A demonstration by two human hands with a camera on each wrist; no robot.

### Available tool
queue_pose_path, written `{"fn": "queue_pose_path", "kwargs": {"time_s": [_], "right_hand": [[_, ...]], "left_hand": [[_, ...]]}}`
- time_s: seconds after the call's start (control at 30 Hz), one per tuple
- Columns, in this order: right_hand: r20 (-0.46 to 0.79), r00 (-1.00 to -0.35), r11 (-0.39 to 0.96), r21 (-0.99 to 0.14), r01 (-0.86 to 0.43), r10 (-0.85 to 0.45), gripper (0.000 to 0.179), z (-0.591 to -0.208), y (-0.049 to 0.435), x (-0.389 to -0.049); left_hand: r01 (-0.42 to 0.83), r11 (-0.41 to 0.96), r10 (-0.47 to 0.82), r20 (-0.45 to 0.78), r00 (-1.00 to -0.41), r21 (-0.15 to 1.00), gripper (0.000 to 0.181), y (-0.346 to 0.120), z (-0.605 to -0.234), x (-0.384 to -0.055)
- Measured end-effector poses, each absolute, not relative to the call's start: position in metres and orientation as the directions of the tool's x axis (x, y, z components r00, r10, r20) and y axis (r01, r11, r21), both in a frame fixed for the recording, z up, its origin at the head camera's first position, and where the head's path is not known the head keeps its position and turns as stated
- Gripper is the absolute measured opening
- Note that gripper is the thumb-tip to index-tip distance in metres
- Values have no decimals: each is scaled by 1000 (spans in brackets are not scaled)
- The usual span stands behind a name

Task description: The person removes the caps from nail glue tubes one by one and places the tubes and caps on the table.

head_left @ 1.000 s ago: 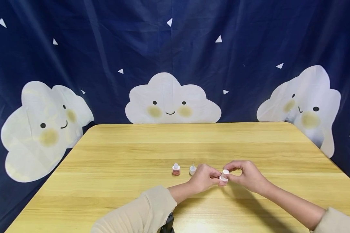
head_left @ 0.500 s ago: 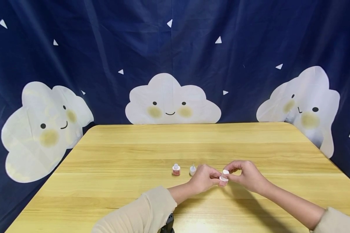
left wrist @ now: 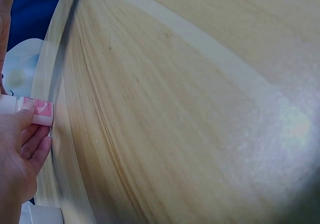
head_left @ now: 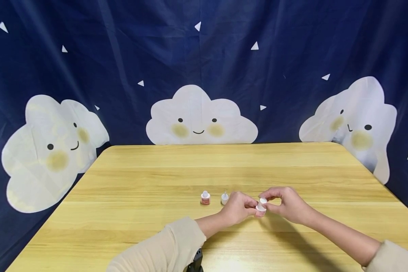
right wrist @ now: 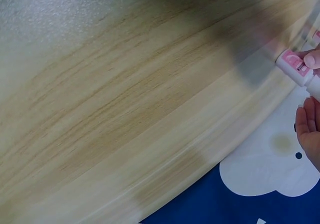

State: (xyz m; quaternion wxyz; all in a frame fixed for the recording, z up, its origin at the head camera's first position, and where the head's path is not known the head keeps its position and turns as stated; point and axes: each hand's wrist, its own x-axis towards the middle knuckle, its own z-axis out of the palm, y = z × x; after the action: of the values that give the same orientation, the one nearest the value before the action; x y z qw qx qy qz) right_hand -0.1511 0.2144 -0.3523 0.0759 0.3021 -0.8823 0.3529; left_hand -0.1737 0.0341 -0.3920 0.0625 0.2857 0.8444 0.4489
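Note:
My left hand [head_left: 237,208] pinches a small white bottle with a pink label [head_left: 260,214] just above the table. On top of that bottle is a white cap [head_left: 263,201], which my right hand [head_left: 289,204] grips between thumb and fingers. In the left wrist view, the left hand's [left wrist: 20,151] thumb presses on the pink label of the bottle [left wrist: 44,108]. The right wrist view has the same bottle [right wrist: 295,66] near its right edge, with part of the right hand [right wrist: 311,129] below. Whether the cap is fully seated cannot be told.
Left of the hands stands another small bottle with a red label [head_left: 205,199] and a whitish top. Between it and the left hand is a white cap [head_left: 224,199] with a thin stem pointing up. The wooden table [head_left: 156,177] ends at a dark blue curtain [head_left: 224,56] with clouds.
Both hands stay in nearly the same place. The white cap shifts slightly in the right fingers, sitting lower half a second ago and a little higher now.

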Motion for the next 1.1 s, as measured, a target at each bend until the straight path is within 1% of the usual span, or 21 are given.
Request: {"fn": "queue_pose_path", "kwargs": {"time_s": [0.2,0.43,0.53,0.83,1.1], "right_hand": [[356,-806,570,-574,-587,-473,14,-353,214,-151],[387,-838,599,-587,-545,-384,13,-358,211,-150],[390,-844,600,-594,-536,-367,12,-358,210,-150],[417,-831,593,-583,-555,-368,10,-360,209,-150],[383,-836,594,-588,-549,-394,8,-357,210,-150]], "left_hand": [[423,429,538,151,-830,798,14,35,-393,-174],[419,413,540,153,-828,809,15,35,-393,-174],[422,413,540,156,-827,807,15,34,-394,-174],[416,397,545,154,-824,818,17,35,-395,-174],[419,418,541,150,-828,806,15,35,-394,-174]]}}
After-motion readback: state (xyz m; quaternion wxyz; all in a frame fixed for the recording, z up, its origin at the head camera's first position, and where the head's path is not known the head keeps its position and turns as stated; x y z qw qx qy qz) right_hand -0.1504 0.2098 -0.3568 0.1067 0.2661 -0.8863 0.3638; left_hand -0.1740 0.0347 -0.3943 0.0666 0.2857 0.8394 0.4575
